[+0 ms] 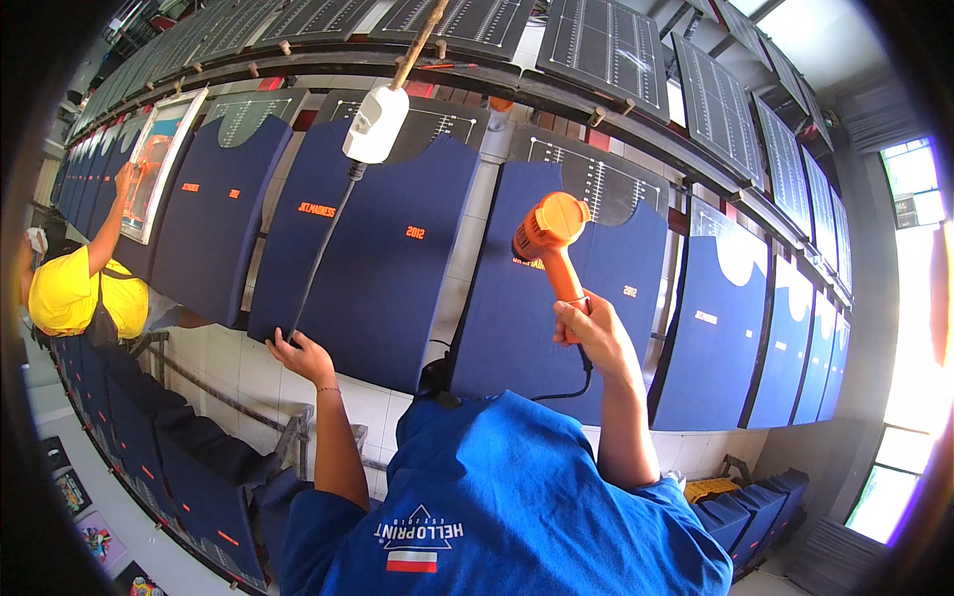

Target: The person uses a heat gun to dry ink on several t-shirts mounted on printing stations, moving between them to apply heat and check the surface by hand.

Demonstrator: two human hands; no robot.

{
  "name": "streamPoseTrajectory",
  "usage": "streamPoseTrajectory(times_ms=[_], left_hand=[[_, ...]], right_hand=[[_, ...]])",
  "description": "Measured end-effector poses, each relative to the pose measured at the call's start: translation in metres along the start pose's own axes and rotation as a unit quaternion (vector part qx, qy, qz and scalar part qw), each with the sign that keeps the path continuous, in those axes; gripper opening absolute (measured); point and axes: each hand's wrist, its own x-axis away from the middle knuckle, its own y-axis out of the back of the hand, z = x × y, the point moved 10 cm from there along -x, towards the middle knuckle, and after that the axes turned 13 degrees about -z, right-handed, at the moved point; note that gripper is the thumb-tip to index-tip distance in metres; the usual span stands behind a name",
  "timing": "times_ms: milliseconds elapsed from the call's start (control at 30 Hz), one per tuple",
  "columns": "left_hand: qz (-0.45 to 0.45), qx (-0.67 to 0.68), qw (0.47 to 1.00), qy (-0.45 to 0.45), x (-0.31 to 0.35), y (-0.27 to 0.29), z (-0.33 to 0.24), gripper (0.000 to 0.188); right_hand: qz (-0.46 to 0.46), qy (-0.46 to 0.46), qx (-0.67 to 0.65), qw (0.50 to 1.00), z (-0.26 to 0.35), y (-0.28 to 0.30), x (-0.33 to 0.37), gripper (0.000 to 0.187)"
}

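Note:
My right hand (599,336) is wrapped round the handle of an orange hair dryer (553,230), raised over a navy fabric panel (507,338) with small orange print. A black cord loops down from the handle. My left hand (303,360) is at the lower edge of another navy panel (383,288), to the left. Its fingers are closed on a black cable (320,243), which runs up to a white power socket (376,124) hanging over the panels from a pole. The panels lie on dark boards (636,189) with white ruled marks.
Further boards with navy panels (715,318) stretch away on both sides, and a rail (477,70) runs behind them. At the left, a person in a yellow shirt (84,296) handles a white-framed screen (164,164). Metal railing (229,397) and more dark panels (199,477) lie lower left.

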Motion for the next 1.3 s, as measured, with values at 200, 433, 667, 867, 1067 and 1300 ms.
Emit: streamPoseTrajectory(times_ms=[200,433,667,867,1067,1300], left_hand=[[0.007,0.007,1.000,0.011,0.001,0.000,-0.003,0.044],[0.000,0.005,1.000,0.001,-0.001,0.000,0.000,0.044],[0.007,0.002,1.000,0.013,-0.001,0.002,-0.002,0.044],[0.002,0.002,1.000,0.009,-0.002,0.000,0.002,0.044],[0.005,0.005,1.000,0.013,-0.002,0.001,0.000,0.044],[0.010,0.001,1.000,0.013,-0.001,0.000,0.000,0.045]], right_hand=[[0.001,-0.009,0.020,1.000,0.000,0.001,0.002,0.031],[-0.010,-0.005,0.033,0.999,-0.001,0.002,0.004,0.028],[-0.018,-0.004,0.024,1.000,0.000,0.008,0.005,0.027],[-0.020,-0.004,0.026,0.999,-0.002,0.012,0.005,0.025],[-0.021,-0.003,0.025,0.999,-0.004,0.018,0.006,0.028],[-0.039,-0.006,0.019,0.999,-0.005,0.025,0.010,0.030]])
